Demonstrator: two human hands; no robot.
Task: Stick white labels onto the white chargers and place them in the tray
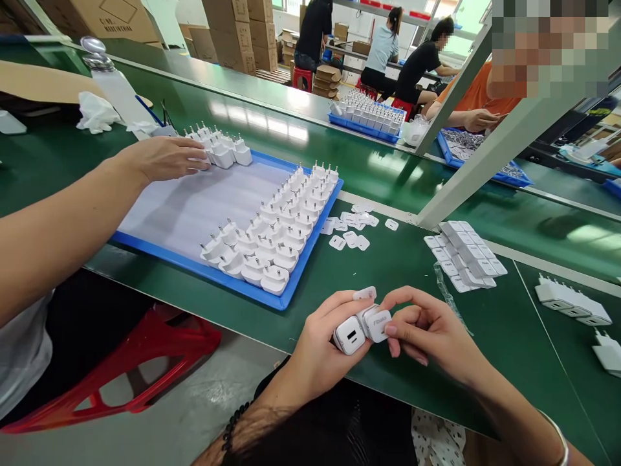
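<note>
Assembly step, as I judge it: left hand [317, 340] grasping white USB charger [350, 335] near the edge of my tabletop [388, 268], right hand [429, 323] pinching printed faceplate [377, 323] just beside it; seating it next likely calls for square alignment

Two bare hands, seen from above, working position: the left forearm [274, 401] is rising obliquely from the lower edge toward the centre, its wrist continuing nearly in line with the left hand [327, 336]. The left fingers [334, 303] are curving over the far side while the left thumb [358, 355] is lying along the near side, forming a closed grasp. The right forearm [514, 401] is slanting in from the lower right; the right hand [429, 330] is facing its partner, index finger [402, 296] arching above, thumb [405, 331] extending opposite, remaining fingers folding beneath.
</note>
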